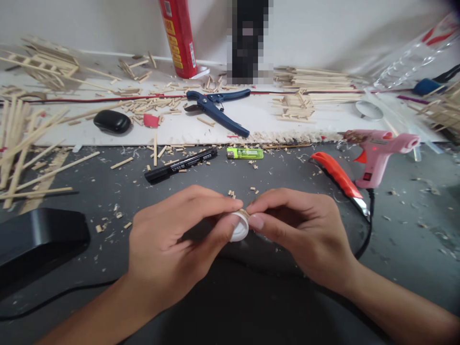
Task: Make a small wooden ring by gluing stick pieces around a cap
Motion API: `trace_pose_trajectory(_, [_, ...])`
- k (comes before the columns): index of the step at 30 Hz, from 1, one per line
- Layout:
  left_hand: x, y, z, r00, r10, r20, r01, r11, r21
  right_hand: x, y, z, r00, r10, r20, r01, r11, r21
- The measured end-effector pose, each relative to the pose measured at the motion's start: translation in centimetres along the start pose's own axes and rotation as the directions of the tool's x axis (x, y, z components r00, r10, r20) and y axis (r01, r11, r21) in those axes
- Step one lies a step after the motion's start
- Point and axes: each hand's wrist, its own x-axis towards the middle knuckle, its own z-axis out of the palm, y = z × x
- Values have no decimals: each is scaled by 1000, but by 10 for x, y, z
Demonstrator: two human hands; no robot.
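Note:
A small round white bottle cap (239,229), its hollow side toward me, is held just above the dark tabletop. My left hand (179,235) pinches it between thumb and fingers from the left. From the right, my right hand (305,235) closes thumb and forefinger at the cap's edge. Light brown bits of wood (245,212) show along the cap's upper rim between both sets of fingertips; the fingers partly hide them. Beyond the hands lie a black marker (181,165) and a green lighter (245,153).
A pink glue gun (377,151) and an orange utility knife (338,177) are at right. Blue cutters (219,112) lie on a white board, near a black mouse (112,121). Wooden sticks (21,139) pile up at left; a red can (179,43) stands behind.

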Motion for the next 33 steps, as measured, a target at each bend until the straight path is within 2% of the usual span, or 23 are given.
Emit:
trace_pose_trajectory(15, [0,-1,-3,1000,19,21,-20,997,71,3,0,2,998,62,21,-64,995,83])
trace_pose_trajectory(22, [-1,1,-1,999,27,23,-28,999,31,3,0,2,999,41,24,-43,997,69])
trace_pose_trajectory(24, [3,0,-4,998,-51,-29,52,999,8,3,0,0,1000,10,26,-10,1000,3])
trace_pose_trajectory(26, [12,-8,-9,970,-164,-182,155,986,-62,6,2,-3,998,-44,47,51,986,-160])
trace_pose_trajectory(27, [18,-14,-12,943,-193,-270,166,979,-122,9,2,-4,993,-92,77,109,955,-274])
trace_pose_trajectory(28, [24,-22,-16,898,-194,-396,124,973,-196,13,3,-5,983,-145,116,179,902,-393])
trace_pose_trajectory(29, [31,-29,-19,854,-211,-476,96,962,-255,19,4,-5,967,-195,162,251,826,-504])
trace_pose_trajectory(31, [41,-43,-27,801,-315,-509,116,916,-384,34,5,-1,931,-262,254,365,636,-680])
trace_pose_trajectory(32, [45,-47,-30,795,-328,-510,116,908,-404,43,6,2,918,-275,285,394,550,-736])
trace_pose_trajectory(33, [47,-50,-33,806,-334,-489,120,901,-416,53,6,6,910,-283,303,408,477,-779])
